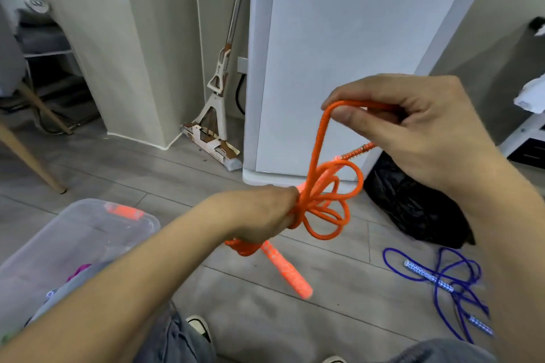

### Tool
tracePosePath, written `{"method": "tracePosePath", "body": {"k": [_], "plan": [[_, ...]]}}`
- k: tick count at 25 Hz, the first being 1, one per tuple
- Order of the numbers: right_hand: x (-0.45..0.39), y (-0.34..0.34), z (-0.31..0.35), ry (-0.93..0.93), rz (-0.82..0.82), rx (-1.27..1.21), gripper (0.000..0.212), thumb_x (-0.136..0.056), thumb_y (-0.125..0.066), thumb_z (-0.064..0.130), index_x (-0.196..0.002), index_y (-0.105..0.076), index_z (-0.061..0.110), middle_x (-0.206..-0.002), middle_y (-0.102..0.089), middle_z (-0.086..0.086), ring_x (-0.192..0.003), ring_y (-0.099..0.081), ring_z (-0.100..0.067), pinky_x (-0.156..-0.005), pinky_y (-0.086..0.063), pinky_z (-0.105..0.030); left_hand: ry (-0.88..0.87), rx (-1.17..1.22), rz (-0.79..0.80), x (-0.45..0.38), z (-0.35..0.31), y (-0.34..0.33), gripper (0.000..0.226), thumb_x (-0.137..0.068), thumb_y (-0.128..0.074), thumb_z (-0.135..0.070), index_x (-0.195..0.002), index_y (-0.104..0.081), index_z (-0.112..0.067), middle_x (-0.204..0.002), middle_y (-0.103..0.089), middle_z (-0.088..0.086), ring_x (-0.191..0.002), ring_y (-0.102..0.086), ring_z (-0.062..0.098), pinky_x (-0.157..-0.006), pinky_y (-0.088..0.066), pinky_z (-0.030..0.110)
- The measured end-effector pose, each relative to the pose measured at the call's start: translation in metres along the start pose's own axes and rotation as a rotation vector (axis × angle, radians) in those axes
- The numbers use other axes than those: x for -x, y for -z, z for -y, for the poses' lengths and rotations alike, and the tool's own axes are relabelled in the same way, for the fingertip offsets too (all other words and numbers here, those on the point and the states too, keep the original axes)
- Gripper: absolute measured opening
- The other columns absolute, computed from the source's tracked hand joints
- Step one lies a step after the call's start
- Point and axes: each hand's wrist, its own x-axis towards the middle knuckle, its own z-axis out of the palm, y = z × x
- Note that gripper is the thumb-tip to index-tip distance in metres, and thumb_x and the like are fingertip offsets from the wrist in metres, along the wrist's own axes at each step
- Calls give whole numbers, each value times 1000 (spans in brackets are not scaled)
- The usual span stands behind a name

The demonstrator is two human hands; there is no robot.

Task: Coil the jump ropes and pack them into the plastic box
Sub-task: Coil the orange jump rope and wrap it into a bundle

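Left hand (265,212) grip clamped on coiled bright orange cord jump rope (327,203), right hand (413,132) grip pinching its free bight above the coil: slackening either likely spills the loops.

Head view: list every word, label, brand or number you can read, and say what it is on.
None can be read.
Mop: small mark on its white frame, too blurred to read.
Blue jump rope: handles carry a white pattern, no letters made out.
Orange jump rope: handle speckled, no text.
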Motion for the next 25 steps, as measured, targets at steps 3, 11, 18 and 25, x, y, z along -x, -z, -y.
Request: {"method": "tracePosePath", "body": {"k": [3, 11, 18, 25], "plan": [[6, 6, 2, 9, -102, 25, 11, -93, -70, 24, -101, -74, 30, -103, -73, 18, -88, -69, -9, -80, -55, -28, 29, 4, 20, 1, 4, 5, 12, -100, -44, -31, -104, -52, -22, -95, -60, 4, -84, -56, 22, -81, -51, 40], [-7, -52, -87, -344, 274, -300, 12, -90, -71, 8, -100, -78, 10, -94, -78, 5, -90, -70, 2, -82, -54, -17, -105, -134, -244, 38, -32, 7, 8, -102, -43, -31, -104, -49, -27, -98, -58, -5, -89, -56, 18, -83, -46, 38], [48, -98, -71, -539, 383, -322, 19, -99, -63, 30, -99, -80, 21, -54, -58, 18, -52, -51, -2, -56, -38, -13, 132, -29, -640, 18, 17, 14, 14, -100, -43, -26, -95, -35, -15, -83, -50, 0, -82, -53, 35, -64, -33, 40], [59, -87, 4, -232, 489, 513, 22, -105, -33, 45, -99, -47, 28, -100, -67, 2, -96, -63, -26, -72, -44, -40, 320, -484, -622, -21, 26, -12, 9, -97, -43, -11, -100, -36, -16, -93, -62, 5, -84, -66, 30, -62, -32, 34]]}}
